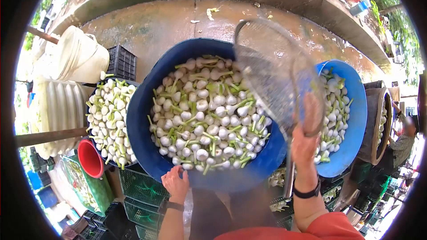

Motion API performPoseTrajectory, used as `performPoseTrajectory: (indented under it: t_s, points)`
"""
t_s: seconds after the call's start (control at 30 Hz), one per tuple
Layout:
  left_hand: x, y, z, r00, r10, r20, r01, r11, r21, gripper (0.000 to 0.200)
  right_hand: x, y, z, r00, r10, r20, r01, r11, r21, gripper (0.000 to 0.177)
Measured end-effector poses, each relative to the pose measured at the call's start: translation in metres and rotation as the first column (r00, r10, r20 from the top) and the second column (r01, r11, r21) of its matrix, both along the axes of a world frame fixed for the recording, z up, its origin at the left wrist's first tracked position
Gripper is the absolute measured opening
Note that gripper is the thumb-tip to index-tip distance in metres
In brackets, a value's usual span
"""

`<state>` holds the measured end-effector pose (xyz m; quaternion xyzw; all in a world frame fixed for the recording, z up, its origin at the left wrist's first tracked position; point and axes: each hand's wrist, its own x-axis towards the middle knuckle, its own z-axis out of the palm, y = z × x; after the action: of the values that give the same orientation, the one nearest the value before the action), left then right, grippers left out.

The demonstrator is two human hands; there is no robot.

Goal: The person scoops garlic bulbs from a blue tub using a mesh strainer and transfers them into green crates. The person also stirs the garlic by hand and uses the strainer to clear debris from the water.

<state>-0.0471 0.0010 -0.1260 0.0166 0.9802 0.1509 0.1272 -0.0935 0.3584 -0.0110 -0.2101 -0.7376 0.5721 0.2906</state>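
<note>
- Step in hand, as judged: manual handling of the strainer [262, 78] over the tub [141, 138].
- Right hand [305, 144]: closed on the strainer near its handle; motion blur hid the exact finger placement.
- Strainer: raised and tilted above the right part of the tub, with its lower part overlapping the view of the light-blue tub [357, 120].
- Left hand [175, 183]: at the near rim of the tub, fingers partly bent; whether they gripped the rim could not be told.
- Bulbs [212, 120]: heaped inside the tub, green stems attached.
- Adjacent items: a red bucket [90, 158] and a black crate [122, 62] stood left of the tub.
- Next move, as judged: any travel of the strainer called for a firm right grip, a controlled tilt and clearance from both rims.
</note>
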Motion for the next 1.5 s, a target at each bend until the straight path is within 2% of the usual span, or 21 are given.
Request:
performPoseTrajectory:
  t_s: [0.03,0.1,0.23,0.3,0.37,0.4,0.43,0.5,0.57,0.63,0.67,0.7,0.73,0.8,0.9,0.97,1.0,1.1,1.23,1.37,1.5]
  points:
    - [-0.007,0.003,0.001,0.994,0.063,0.095,-0.067,0.997,0.039,0.022,0.007,-0.007,-0.004,1.0,0.001,-0.031,-0.008,0.976,-0.218,0.074]
    - [-0.034,0.001,-0.016,0.845,0.305,0.439,-0.516,0.681,0.52,0.043,0.01,-0.005,-0.003,0.901,0.13,0.414,-0.273,0.911,0.308,0.073]
    - [-0.099,0.002,-0.052,0.718,0.44,0.539,-0.696,0.479,0.535,0.069,0.023,0.007,-0.076,0.824,0.064,0.563,-0.316,0.876,0.363,0.072]
    - [-0.121,-0.014,-0.096,0.827,0.459,0.325,-0.562,0.658,0.502,0.078,0.026,0.006,-0.098,0.796,0.053,0.603,-0.293,0.906,0.306,0.077]
    - [-0.142,-0.013,-0.106,0.793,0.496,0.354,-0.606,0.7,0.378,0.082,0.018,-0.005,-0.119,0.705,0.068,0.706,-0.202,0.973,0.109,0.081]
    - [-0.15,-0.013,-0.111,0.76,0.534,0.369,-0.635,0.732,0.248,0.087,0.016,-0.009,-0.14,0.666,0.052,0.745,-0.242,0.959,0.15,0.082]
    - [-0.153,-0.013,-0.117,0.754,0.535,0.38,-0.64,0.73,0.241,0.087,-0.004,-0.022,-0.133,0.418,0.052,0.907,-0.237,0.97,0.054,0.081]
    - [-0.157,-0.017,-0.128,0.755,0.44,0.486,-0.598,0.767,0.235,0.093,0.006,-0.025,-0.204,0.541,0.02,0.841,-0.193,0.976,0.1,0.076]
    - [-0.163,-0.019,-0.137,0.718,0.401,0.569,-0.625,0.731,0.273,0.096,0.013,-0.015,-0.267,0.581,0.256,0.773,0.015,0.946,-0.325,0.061]
    - [-0.17,-0.015,-0.156,0.579,0.455,0.676,-0.779,0.554,0.294,0.096,0.001,-0.032,-0.279,0.546,0.255,0.798,0.063,0.938,-0.342,0.051]
    - [-0.172,-0.008,-0.158,0.479,0.504,0.718,-0.836,0.512,0.198,0.101,0.001,-0.039,-0.291,0.497,0.291,0.818,0.129,0.907,-0.401,0.047]
    - [-0.172,-0.008,-0.174,0.472,0.511,0.719,-0.841,0.504,0.194,0.101,0.0,-0.043,-0.303,0.451,0.327,0.83,0.196,0.871,-0.45,0.044]
    - [-0.171,-0.009,-0.192,0.547,0.37,0.751,-0.8,0.494,0.339,0.103,0.003,-0.049,-0.319,0.555,0.327,0.765,0.194,0.843,-0.501,0.041]
    - [-0.165,-0.007,-0.21,0.64,0.177,0.748,-0.731,0.442,0.52,0.103,0.014,-0.055,-0.335,0.558,0.361,0.747,0.239,0.792,-0.562,0.041]
    - [-0.15,0.008,-0.225,0.666,0.249,0.703,-0.724,0.439,0.531,0.088,0.006,-0.07,-0.285,0.46,0.404,0.791,0.341,0.741,-0.578,0.042]
    - [-0.151,0.022,-0.186,0.62,0.126,0.774,-0.77,0.285,0.571,0.079,0.014,-0.069,-0.257,0.541,0.454,0.708,0.24,0.724,-0.647,0.047]
    - [-0.15,0.025,-0.175,0.629,0.128,0.767,-0.759,0.313,0.571,0.082,0.019,-0.069,-0.248,0.632,0.453,0.629,0.21,0.681,-0.701,0.049]
    - [-0.134,0.032,-0.153,0.603,0.239,0.761,-0.785,0.35,0.512,0.078,0.029,-0.069,-0.204,0.677,0.435,0.594,0.239,0.633,-0.736,0.062]
    - [-0.132,0.048,-0.093,0.613,0.153,0.776,-0.788,0.199,0.583,0.061,0.055,-0.071,-0.167,0.79,0.408,0.458,0.196,0.54,-0.819,0.075]
    - [-0.121,0.073,-0.062,0.722,0.067,0.689,-0.682,0.239,0.691,0.058,0.082,-0.073,-0.148,0.824,0.377,0.422,0.244,0.437,-0.866,0.077]
    - [-0.113,0.085,-0.02,0.812,0.085,0.578,-0.569,0.336,0.75,0.055,0.094,-0.066,-0.127,0.841,0.365,0.4,0.213,0.455,-0.865,0.075]
